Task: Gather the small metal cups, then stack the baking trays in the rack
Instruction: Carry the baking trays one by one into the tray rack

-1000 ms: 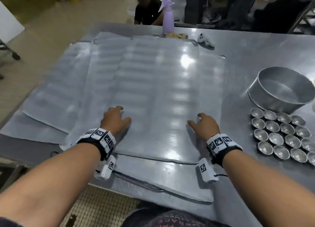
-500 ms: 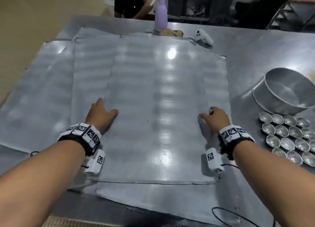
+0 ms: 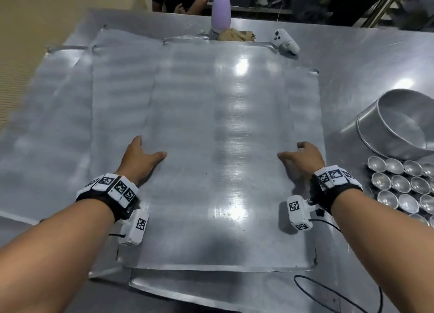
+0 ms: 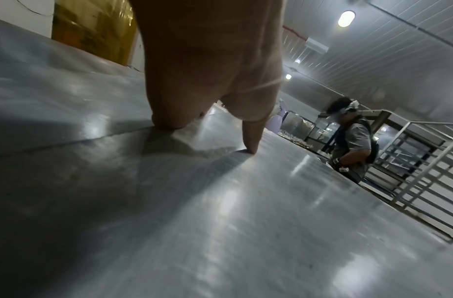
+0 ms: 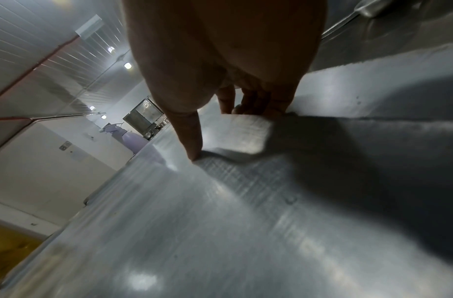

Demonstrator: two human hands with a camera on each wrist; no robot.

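A large flat baking tray (image 3: 211, 148) lies on top of other overlapping trays (image 3: 112, 89) in the middle of the steel table. My left hand (image 3: 150, 150) grips its left edge, thumb (image 4: 249, 147) on top and fingers curled at the rim. At the right edge my right hand (image 3: 293, 150) holds on the same way, its thumb (image 5: 192, 149) pressing the tray face. Several small metal cups (image 3: 404, 185) stand in close rows at the right. A barred metal rack (image 4: 411, 171) stands beyond the table in the left wrist view.
A round deep pan (image 3: 399, 122) sits behind the cups. At the far edge are a purple spray bottle (image 3: 220, 9), a brown cloth (image 3: 234, 34) and a white controller (image 3: 286, 40). A black cable (image 3: 328, 289) loops at the near right. People stand beyond the table.
Both hands have spread outward from the tray's face to its left and right edges. The top tray now lies square over the stack rather than skewed.
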